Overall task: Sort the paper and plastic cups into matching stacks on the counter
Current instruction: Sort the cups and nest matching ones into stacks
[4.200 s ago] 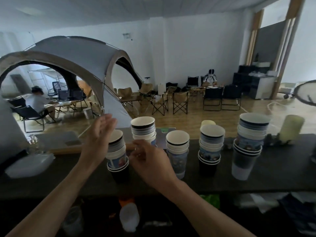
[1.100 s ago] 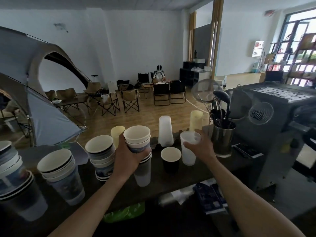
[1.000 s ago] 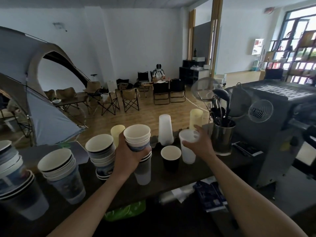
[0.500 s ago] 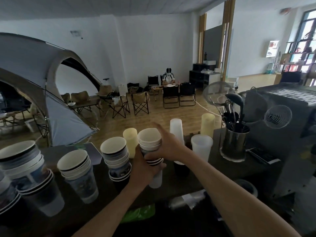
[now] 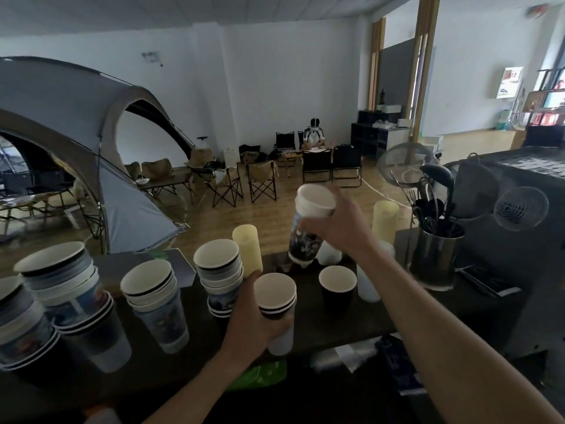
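Observation:
My right hand (image 5: 339,224) grips a few nested printed paper cups (image 5: 307,231) lifted clear above the dark counter (image 5: 330,325). My left hand (image 5: 255,324) holds the remaining mixed stack (image 5: 276,298), black-banded paper cups sitting in a frosted plastic cup. A single black paper cup (image 5: 337,287) stands just right of it. Behind stand a clear plastic cup (image 5: 367,286), partly hidden by my right arm, and two yellow plastic cup stacks (image 5: 247,250) (image 5: 384,220). Mixed stacks (image 5: 219,272) (image 5: 156,304) (image 5: 76,304) line the counter to the left.
A metal pot of utensils (image 5: 435,258) stands at the counter's right, beside a large black machine (image 5: 513,215). A wire strainer (image 5: 521,208) hangs near it. Beyond the counter are a grey tent (image 5: 76,142), folding chairs and a seated person far off.
My right hand left the clear plastic cup, took the top paper cups off the stack in my left hand and lifted them up and to the right.

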`<action>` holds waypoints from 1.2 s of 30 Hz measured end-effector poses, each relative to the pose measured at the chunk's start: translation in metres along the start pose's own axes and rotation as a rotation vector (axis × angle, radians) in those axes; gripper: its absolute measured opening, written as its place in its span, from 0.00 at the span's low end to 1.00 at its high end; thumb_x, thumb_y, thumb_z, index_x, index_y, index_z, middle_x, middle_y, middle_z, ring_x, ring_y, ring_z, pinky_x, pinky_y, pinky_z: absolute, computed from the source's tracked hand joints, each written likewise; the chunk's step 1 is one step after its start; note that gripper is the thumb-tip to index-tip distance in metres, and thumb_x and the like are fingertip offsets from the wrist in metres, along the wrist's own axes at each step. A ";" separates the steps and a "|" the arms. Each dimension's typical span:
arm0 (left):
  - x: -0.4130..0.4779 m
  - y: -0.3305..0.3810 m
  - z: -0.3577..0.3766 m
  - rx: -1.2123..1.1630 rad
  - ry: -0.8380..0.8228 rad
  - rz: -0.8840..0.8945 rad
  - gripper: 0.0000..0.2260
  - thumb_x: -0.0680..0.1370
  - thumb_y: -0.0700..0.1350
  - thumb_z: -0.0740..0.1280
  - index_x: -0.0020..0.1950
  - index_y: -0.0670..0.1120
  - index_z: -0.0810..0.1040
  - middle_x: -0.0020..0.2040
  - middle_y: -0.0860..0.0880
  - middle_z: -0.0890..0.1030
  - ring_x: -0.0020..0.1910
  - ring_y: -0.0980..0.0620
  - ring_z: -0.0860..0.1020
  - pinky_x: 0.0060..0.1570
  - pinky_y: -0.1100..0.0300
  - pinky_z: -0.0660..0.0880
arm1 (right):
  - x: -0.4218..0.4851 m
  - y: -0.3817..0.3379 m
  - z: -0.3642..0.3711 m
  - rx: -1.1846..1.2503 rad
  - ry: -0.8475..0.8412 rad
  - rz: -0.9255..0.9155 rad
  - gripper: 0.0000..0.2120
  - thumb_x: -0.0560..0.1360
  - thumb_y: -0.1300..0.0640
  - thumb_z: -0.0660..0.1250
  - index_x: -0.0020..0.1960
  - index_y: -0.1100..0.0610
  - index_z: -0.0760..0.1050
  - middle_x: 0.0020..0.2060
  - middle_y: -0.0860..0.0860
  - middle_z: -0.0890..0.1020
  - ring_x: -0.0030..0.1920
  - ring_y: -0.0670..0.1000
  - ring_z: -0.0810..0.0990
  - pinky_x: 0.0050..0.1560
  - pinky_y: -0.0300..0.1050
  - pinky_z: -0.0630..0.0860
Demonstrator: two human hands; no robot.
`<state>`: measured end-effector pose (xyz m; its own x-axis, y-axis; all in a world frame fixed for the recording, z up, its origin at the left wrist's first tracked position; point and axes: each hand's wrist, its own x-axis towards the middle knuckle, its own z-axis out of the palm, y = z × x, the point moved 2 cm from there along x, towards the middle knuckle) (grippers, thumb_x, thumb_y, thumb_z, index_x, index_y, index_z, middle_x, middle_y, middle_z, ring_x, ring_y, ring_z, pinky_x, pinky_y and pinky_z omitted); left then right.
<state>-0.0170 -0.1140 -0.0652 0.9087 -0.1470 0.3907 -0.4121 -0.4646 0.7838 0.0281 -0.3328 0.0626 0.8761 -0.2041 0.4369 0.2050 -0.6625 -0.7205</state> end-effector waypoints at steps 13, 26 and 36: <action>-0.010 0.007 -0.014 -0.155 0.073 0.011 0.34 0.61 0.37 0.82 0.59 0.56 0.70 0.57 0.58 0.79 0.56 0.68 0.76 0.51 0.75 0.71 | -0.035 0.037 0.095 -0.179 -0.397 -0.020 0.43 0.66 0.38 0.75 0.74 0.49 0.59 0.68 0.52 0.73 0.67 0.56 0.72 0.62 0.53 0.70; -0.018 -0.008 -0.002 -0.247 0.114 -0.087 0.48 0.54 0.55 0.83 0.70 0.46 0.70 0.62 0.57 0.79 0.62 0.60 0.76 0.59 0.65 0.75 | -0.093 -0.011 0.040 -0.098 -0.446 -0.152 0.33 0.62 0.33 0.74 0.63 0.43 0.74 0.56 0.39 0.80 0.53 0.40 0.78 0.54 0.43 0.79; -0.021 0.018 0.005 -0.251 0.078 -0.108 0.33 0.49 0.59 0.75 0.52 0.60 0.71 0.51 0.64 0.76 0.49 0.73 0.76 0.47 0.79 0.70 | -0.106 -0.005 0.048 -0.129 -0.525 -0.117 0.43 0.56 0.37 0.79 0.67 0.43 0.67 0.58 0.42 0.78 0.55 0.44 0.76 0.55 0.45 0.76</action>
<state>-0.0437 -0.1232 -0.0615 0.9443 -0.0364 0.3272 -0.3260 -0.2413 0.9140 -0.0447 -0.2733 -0.0059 0.9574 0.2412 0.1590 0.2878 -0.7487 -0.5972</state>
